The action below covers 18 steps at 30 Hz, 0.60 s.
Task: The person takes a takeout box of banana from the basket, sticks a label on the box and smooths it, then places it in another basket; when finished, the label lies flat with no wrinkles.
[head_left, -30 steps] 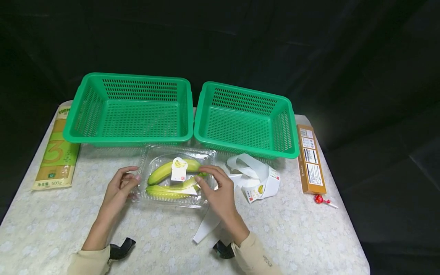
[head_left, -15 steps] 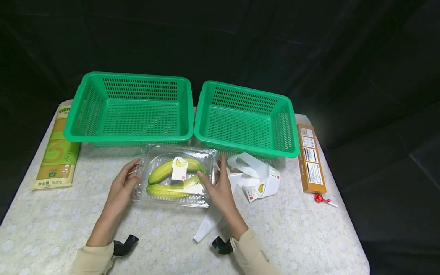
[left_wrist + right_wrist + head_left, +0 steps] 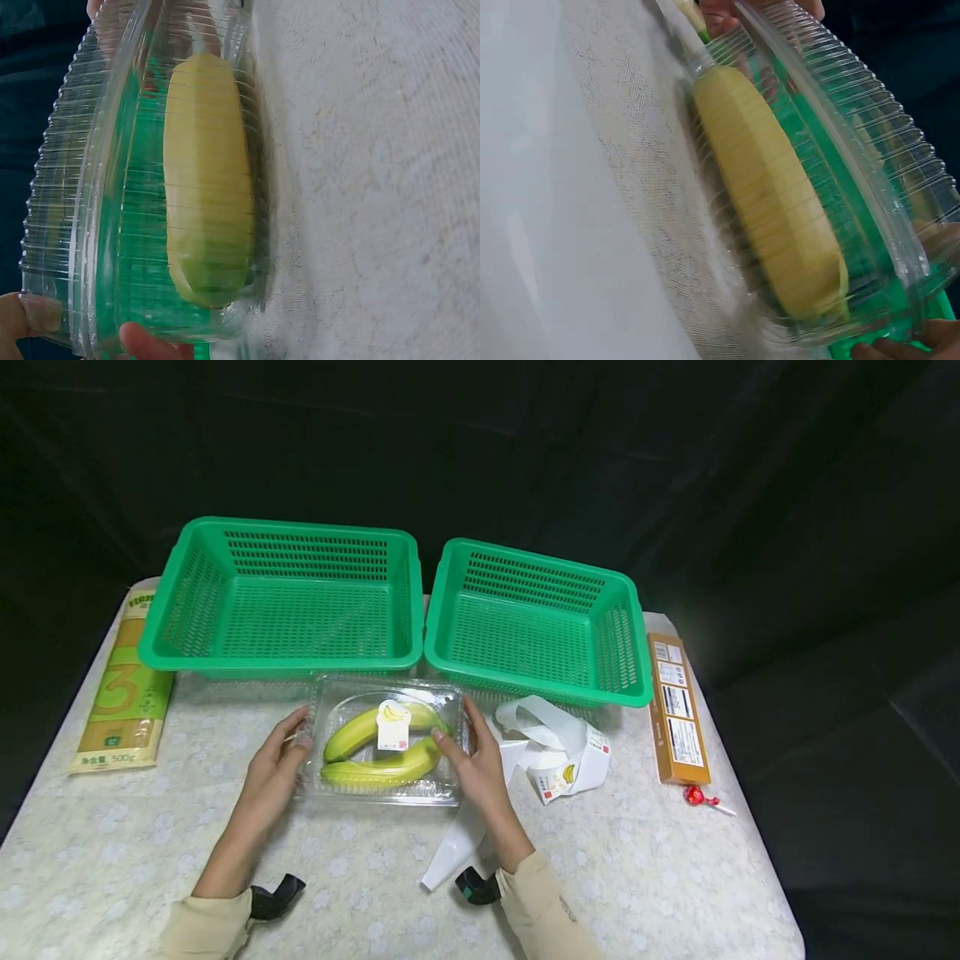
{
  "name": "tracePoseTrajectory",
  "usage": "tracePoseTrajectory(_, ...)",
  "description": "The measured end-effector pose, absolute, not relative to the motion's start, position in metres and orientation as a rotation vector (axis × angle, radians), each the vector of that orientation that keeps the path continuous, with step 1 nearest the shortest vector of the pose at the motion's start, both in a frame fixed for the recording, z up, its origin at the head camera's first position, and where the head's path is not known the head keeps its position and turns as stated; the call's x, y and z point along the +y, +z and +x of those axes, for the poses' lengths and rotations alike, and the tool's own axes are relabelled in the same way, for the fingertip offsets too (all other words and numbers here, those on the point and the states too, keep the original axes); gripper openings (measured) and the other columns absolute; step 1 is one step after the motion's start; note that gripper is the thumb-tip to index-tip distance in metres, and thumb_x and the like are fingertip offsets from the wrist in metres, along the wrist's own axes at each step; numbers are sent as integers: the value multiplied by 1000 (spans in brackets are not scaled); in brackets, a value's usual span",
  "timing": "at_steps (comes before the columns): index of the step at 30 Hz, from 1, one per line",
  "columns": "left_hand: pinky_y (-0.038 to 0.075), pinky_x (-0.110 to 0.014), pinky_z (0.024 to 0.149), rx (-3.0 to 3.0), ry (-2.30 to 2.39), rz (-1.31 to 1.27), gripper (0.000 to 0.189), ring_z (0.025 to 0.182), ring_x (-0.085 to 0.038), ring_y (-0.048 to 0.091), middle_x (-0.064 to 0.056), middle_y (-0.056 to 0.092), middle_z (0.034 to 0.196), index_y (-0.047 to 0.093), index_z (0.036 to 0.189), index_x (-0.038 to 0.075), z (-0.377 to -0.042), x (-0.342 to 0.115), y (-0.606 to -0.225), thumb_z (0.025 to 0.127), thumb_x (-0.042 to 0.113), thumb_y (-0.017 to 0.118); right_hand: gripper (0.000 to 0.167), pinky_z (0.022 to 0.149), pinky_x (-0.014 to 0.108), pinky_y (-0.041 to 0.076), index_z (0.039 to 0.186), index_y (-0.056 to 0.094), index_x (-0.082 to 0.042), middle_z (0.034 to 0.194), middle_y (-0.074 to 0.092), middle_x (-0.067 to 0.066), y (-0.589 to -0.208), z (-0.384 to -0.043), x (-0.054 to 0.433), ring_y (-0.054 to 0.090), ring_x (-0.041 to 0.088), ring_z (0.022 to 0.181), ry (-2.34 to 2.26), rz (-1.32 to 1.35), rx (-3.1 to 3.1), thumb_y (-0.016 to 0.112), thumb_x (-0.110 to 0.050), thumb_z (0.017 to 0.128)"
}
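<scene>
A clear plastic clamshell container (image 3: pixel 352 693) with two yellow-green bananas (image 3: pixel 382 768) inside sits in front of the green baskets. On its lid is a white label (image 3: pixel 393 737) with a banana picture. My left hand (image 3: pixel 273 768) grips the container's left side, and my right hand (image 3: pixel 476 760) holds the right side with the thumb over the lid. From the left wrist, a banana (image 3: pixel 208 187) shows through the ribbed wall, with my thumb and a fingertip at the container's end. The right wrist view has the banana (image 3: pixel 772 202) low in the container, near the tablecloth.
Two green baskets, left (image 3: pixel 300 664) and right (image 3: pixel 525 681), stand at the back. A noodle pack (image 3: pixel 123 702) lies far left. Right of the container is a curled white label strip (image 3: pixel 558 735). Farther right are an orange box (image 3: pixel 678 710) and a red lollipop (image 3: pixel 696 795).
My right hand has gone from pressing near the label to gripping the container's right side. The container's near edge now appears slightly farther back. My left hand has stayed at the left side.
</scene>
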<state>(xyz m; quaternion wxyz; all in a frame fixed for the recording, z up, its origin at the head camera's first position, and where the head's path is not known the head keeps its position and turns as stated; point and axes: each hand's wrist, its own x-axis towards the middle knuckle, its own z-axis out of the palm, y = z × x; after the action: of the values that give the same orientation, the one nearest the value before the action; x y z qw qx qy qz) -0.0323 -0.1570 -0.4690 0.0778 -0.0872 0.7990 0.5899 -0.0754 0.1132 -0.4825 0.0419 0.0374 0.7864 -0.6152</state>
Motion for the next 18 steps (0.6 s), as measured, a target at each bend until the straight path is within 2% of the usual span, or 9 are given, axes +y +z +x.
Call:
tracePoseTrajectory(4,48,-42,95,2484,1725,-238,56,143,-39,39,-17,31,163,25,161,17,-33,-155,-471,108,33,37,76,129,45,17,157,34,-15,165,29,15,-484,-78,113,22,32,156,-1938,111,2391,72,-24,93)
tracePoseTrajectory(7,50,-27,78,2520,1719,-240,55,140,-38,43,-16,33,163,27,160,17,-34,-153,-472,108,32,38,75,129,43,18,157,34,-15,164,30,14,-485,-81,113,23,31,155,-1968,108,2379,72,-22,92)
tracePoseTrajectory(10,50,-22,66,2517,1736,-245,54,138,-36,45,-17,33,162,27,160,17,-35,-152,-472,108,30,38,75,129,43,19,157,34,-13,165,31,13,-486,-83,112,24,31,155,-1997,92,2367,72,-20,92)
tracePoseTrajectory(13,54,-30,75,2535,1711,-251,55,140,-38,44,-17,33,162,26,160,16,-34,-152,-473,108,30,37,76,129,43,18,157,33,-12,165,31,11,-487,-82,111,23,30,156,-2008,87,2359,72,-20,92)
tracePoseTrajectory(15,54,-42,91,2537,1699,-250,55,142,-40,41,-17,33,162,25,161,16,-33,-152,-473,109,31,37,76,129,43,17,157,33,-12,165,31,10,-488,-81,111,23,30,156,-2017,95,2357,72,-19,92)
tracePoseTrajectory(18,40,-60,109,2515,1717,-249,56,145,-42,37,-19,31,163,24,161,15,-32,-150,-473,109,32,37,76,129,43,17,157,34,-13,165,31,7,-488,-79,113,23,29,156,-2026,115,2353,73,-19,91)
